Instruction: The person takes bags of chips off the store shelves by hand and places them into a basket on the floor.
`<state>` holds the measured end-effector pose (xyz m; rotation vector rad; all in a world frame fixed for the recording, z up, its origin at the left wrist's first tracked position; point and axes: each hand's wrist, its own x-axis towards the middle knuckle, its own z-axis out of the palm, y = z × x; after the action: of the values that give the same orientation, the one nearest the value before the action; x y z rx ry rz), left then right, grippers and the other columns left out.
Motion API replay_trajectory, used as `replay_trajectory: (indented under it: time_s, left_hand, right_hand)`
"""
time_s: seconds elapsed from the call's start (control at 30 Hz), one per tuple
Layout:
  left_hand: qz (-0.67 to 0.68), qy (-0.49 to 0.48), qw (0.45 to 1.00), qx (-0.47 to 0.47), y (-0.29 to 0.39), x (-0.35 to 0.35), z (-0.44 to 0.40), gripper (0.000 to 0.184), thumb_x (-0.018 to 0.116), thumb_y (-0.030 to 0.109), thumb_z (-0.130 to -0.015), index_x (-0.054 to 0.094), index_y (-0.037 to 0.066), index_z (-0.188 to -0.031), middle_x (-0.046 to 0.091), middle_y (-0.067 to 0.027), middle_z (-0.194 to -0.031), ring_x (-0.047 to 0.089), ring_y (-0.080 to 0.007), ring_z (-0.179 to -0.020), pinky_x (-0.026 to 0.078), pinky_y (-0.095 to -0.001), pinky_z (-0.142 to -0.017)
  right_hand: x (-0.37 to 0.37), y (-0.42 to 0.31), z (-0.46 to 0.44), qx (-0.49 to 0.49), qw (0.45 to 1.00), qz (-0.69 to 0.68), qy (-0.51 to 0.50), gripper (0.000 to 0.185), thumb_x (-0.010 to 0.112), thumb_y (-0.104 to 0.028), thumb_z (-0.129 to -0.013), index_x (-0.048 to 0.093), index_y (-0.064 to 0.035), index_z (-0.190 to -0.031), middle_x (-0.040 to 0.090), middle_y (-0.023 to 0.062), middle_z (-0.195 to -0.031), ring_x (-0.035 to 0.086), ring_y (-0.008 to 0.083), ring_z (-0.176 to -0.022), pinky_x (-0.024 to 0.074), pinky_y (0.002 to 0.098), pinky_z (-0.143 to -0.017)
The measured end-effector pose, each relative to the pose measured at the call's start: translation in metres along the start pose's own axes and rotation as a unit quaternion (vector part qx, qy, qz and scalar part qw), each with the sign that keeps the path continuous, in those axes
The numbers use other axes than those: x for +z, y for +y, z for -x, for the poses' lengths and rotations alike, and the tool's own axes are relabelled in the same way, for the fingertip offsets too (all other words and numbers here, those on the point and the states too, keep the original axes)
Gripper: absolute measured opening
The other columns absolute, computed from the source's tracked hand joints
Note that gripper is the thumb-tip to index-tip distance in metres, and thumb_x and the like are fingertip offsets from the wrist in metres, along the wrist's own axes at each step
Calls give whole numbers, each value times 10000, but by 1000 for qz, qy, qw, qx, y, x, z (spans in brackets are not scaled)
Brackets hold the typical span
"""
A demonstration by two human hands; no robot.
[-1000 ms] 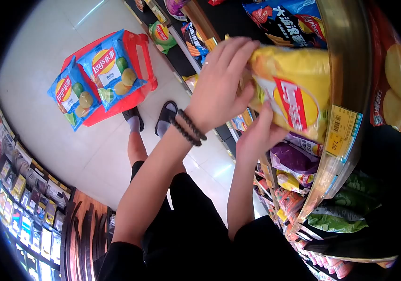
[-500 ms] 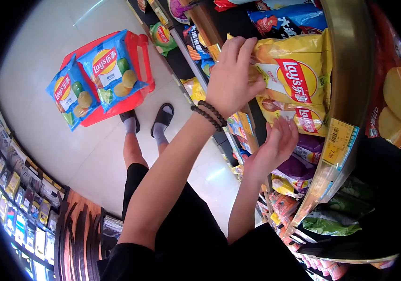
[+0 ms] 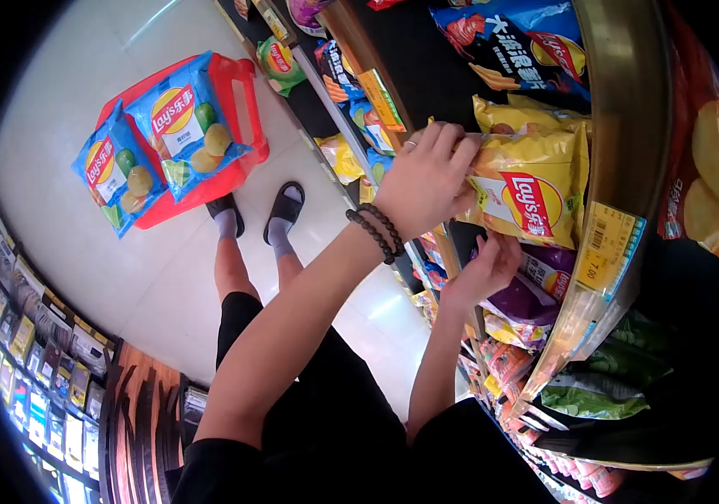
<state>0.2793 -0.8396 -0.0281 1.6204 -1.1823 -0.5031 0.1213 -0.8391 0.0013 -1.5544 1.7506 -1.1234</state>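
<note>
A yellow Lay's potato chip bag point(image 3: 536, 197) lies at the front of the shelf, with more yellow packaging behind it. My left hand point(image 3: 431, 181), wearing a ring and dark bead bracelets, has its fingers closed on the bag's upper left edge. Below, my right hand point(image 3: 489, 269) has bent fingers against the bag's bottom left edge; part of its grip is hidden. Purple chip bags point(image 3: 523, 294) lie just under this hand. Above the yellow bags is a blue-and-black chip bag point(image 3: 510, 50).
On the floor at left, a red shopping basket point(image 3: 250, 109) carries two blue Lay's bags point(image 3: 179, 126). My sandalled feet point(image 3: 284, 214) stand beside it. A price tag point(image 3: 603, 252) is on the shelf's curved front rail point(image 3: 624, 109). Lower shelves hold more snacks; another display rack point(image 3: 40, 370) stands lower left.
The yellow bags have moved down the view, closer together, with both hands on them. More dark shelf shows between them and the blue-and-black bag. The view has shifted slightly.
</note>
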Motion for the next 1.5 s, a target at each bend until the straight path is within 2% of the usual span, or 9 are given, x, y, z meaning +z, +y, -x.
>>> replay_trajectory:
  time_s: [0.23,0.37,0.5,0.67,0.77,1.03,1.2,1.4,1.5]
  left_hand:
    - [-13,40,999,30,-21,-14,-7,368,743,132,-694,579,66,-1016,590,-83,-888,577,-282,-874,488,-373,-743]
    - [-2,99,995,33,-35,-21,-14,251,731,124,-733,599,53,-934,609,-82,-854,585,-284,-825,495,-364,-706]
    - [-61,39,997,35,-21,-5,-14,355,725,118,-729,561,42,-1034,559,-100,-941,549,-287,-911,483,-368,-772]
    - [-60,6,998,-18,-10,7,-14,472,687,104,-751,504,49,-1182,527,-108,-1062,547,-288,-990,484,-379,-830]
    - [-48,18,999,-4,-8,7,-9,557,672,128,-776,455,48,-1283,515,-136,-1196,518,-320,-1120,459,-393,-922]
    - [-56,48,997,35,-5,19,-1,619,591,231,-861,347,-15,-1374,412,-209,-1373,415,-354,-1276,385,-404,-1042]
    - [66,77,994,-41,21,-1,30,594,611,-5,-743,414,-21,-1304,473,-213,-1231,470,-395,-1153,411,-431,-980]
    - [73,-73,983,-149,45,-3,146,463,610,32,-745,509,27,-1197,522,-155,-1140,505,-336,-1087,428,-423,-903]
    - [94,-139,972,-166,58,12,176,429,612,46,-760,527,49,-1180,544,-106,-1101,535,-287,-1066,452,-410,-877]
  right_hand:
    - [7,27,-15,7,999,-30,-32,252,559,2,-878,518,30,-1125,544,96,-1102,537,179,-1058,478,296,-853]
    - [12,7,-6,15,999,-44,-22,186,561,-30,-882,548,26,-1059,596,82,-1003,575,160,-864,476,277,-790]
    - [8,15,0,-14,990,-37,-134,155,520,-118,-889,583,17,-930,622,115,-979,621,190,-868,515,324,-784]
    - [23,20,8,90,990,-46,-94,218,587,-201,-941,569,-28,-808,606,31,-723,559,101,-715,447,242,-715]
    - [29,17,1,145,984,-62,-78,252,587,-214,-944,552,-37,-768,602,24,-720,540,85,-695,440,235,-702]
    - [30,14,27,87,982,-153,-71,195,546,-47,-907,462,-2,-1077,616,129,-1015,585,189,-993,470,299,-890]
    - [-18,19,63,92,987,-134,11,165,520,-46,-907,481,-16,-1064,617,127,-957,596,198,-882,480,303,-797]
    - [-97,80,112,313,944,-99,30,125,517,-73,-911,512,-55,-1034,550,48,-795,555,162,-738,469,316,-708]
    - [-127,87,111,288,955,-64,-24,123,516,-72,-906,512,-62,-1029,563,49,-801,553,148,-724,473,298,-684]
